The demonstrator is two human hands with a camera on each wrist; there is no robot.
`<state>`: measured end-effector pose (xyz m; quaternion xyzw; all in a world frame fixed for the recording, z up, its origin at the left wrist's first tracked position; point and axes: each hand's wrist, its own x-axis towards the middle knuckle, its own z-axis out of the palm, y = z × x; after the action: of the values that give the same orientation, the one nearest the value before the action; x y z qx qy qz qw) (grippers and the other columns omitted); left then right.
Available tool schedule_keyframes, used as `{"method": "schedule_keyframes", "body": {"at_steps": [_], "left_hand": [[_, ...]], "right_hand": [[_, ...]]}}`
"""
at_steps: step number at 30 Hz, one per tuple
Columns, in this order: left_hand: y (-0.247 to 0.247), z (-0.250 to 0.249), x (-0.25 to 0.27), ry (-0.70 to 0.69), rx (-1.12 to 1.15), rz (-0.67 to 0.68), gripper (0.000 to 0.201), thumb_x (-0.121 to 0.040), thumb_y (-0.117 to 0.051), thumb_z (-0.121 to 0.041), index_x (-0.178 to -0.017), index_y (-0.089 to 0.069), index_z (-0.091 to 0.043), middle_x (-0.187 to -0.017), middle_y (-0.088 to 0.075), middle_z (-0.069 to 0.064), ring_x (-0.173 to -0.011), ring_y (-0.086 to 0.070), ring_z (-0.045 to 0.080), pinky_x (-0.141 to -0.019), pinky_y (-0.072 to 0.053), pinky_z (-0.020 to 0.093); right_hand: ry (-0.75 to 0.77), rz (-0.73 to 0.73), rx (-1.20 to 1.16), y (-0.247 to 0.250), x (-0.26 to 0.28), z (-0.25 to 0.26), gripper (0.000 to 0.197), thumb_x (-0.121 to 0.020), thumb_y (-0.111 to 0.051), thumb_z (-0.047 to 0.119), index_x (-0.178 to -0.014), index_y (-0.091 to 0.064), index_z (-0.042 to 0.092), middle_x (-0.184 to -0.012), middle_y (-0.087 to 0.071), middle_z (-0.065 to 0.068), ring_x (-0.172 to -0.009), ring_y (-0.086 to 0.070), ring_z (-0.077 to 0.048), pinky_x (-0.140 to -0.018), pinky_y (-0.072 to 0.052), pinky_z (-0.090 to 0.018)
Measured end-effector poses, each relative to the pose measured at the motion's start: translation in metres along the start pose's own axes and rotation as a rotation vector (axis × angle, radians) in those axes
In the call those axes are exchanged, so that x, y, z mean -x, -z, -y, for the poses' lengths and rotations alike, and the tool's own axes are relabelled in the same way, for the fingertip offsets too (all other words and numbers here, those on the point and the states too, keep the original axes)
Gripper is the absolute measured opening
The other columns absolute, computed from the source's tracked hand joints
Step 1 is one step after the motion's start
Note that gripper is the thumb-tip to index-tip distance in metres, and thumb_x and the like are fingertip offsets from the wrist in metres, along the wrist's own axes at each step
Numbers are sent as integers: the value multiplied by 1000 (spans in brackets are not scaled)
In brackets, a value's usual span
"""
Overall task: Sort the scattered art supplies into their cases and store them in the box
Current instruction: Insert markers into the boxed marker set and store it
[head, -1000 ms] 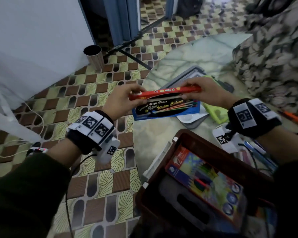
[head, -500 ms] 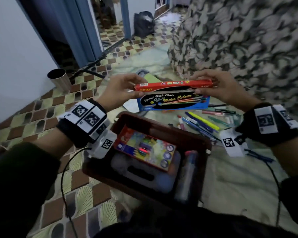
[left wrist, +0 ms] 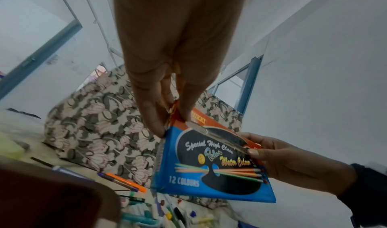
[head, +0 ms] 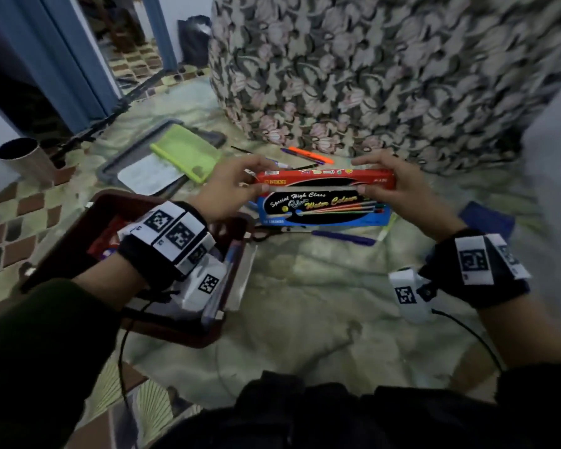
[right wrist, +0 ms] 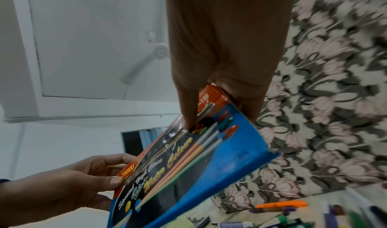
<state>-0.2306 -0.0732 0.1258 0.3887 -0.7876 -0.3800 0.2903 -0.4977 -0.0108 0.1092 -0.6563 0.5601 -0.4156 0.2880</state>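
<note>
**Pen case held in air, both hands**

Left hand (head: 222, 192) pinches the left end of the pen case (head: 324, 202); right hand (head: 402, 196) pinches the right end. Both grips clamped on the case, thumbs on the front face, fingers behind. Case level, blue-and-red, printed "Water Colour", above the mat (head: 305, 303). Brown box (head: 230, 228) open, low left, under the left wrist, supplies inside. Loose pens (right wrist: 280, 205) scattered on the mat beyond the case, near the floral cover (head: 370, 76). Grey tray (head: 110, 166) with green case (head: 185, 157) farther left.
</note>
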Motion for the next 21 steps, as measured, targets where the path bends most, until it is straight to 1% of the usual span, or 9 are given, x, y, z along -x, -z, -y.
{"method": "schedule_keyframes", "body": {"at_steps": [1,2,4,5,7,8,12,16,21], "left_hand": [[-8,-3,-4,-12,-22,35,32,-84,-58,7,-115,-56,-1,-104,-57,4,-92,-54,13,-74,-46,9],[-16,-3,-8,-11,-54,68,31,-85,-58,5,-115,-57,-2,-105,-57,3,-93,-54,14,-74,-46,11],[-29,-1,-12,-6,-158,132,32,-86,-60,-3,-117,-56,-5,-111,-57,7,-98,-55,18,-79,-44,17],[-33,2,-12,-7,-239,167,34,-86,-62,-8,-120,-55,-5,-115,-55,10,-102,-54,20,-82,-40,16],[-39,11,-10,26,-421,249,45,-85,-64,-19,-126,-50,-7,-126,-48,15,-116,-48,25,-94,-34,20],[-40,16,-5,56,-490,286,50,-85,-64,-23,-129,-47,-8,-130,-43,17,-123,-42,27,-101,-31,24],[-33,32,19,162,-669,338,66,-85,-62,-33,-139,-33,-9,-142,-26,21,-134,-26,36,-111,-25,37],[-20,33,39,319,-707,328,88,-83,-61,-43,-145,-9,-8,-151,-1,20,-140,-10,41,-113,-19,44],[-15,25,43,326,-733,403,87,-87,-58,-41,-144,-7,0,-144,-21,21,-135,-24,37,-111,-25,40]], "right_hand": [[-25,-33,-30,5,7,-5,35,-79,-69,3,-103,-59,27,-99,-58,15,-79,-59,8,-75,-47,-11],[-50,-58,-60,9,14,-10,35,-79,-69,2,-100,-59,28,-99,-58,14,-80,-59,7,-76,-48,-12],[-83,-79,-113,12,29,-20,32,-79,-67,-1,-98,-60,24,-99,-59,10,-83,-61,4,-78,-49,-14],[-97,-85,-132,13,35,-24,29,-80,-65,-2,-99,-61,19,-99,-60,7,-85,-61,0,-79,-50,-17],[-158,-113,-165,10,49,-34,25,-83,-63,-1,-101,-60,15,-101,-62,2,-89,-61,-4,-81,-51,-20],[-189,-132,-182,7,56,-39,23,-84,-62,0,-101,-60,15,-102,-62,2,-91,-61,-3,-81,-52,-18],[-270,-223,-243,-7,73,-58,22,-86,-60,1,-104,-60,12,-93,-63,3,-75,-63,6,-65,-50,-9],[-315,-251,-315,-32,71,-69,21,-85,-60,0,-98,-61,17,-85,-65,9,-69,-65,5,-62,-52,-9],[-333,-160,-375,-56,63,-75,23,-85,-59,1,-105,-60,12,-91,-64,0,-70,-66,2,-67,-56,-14]]}}
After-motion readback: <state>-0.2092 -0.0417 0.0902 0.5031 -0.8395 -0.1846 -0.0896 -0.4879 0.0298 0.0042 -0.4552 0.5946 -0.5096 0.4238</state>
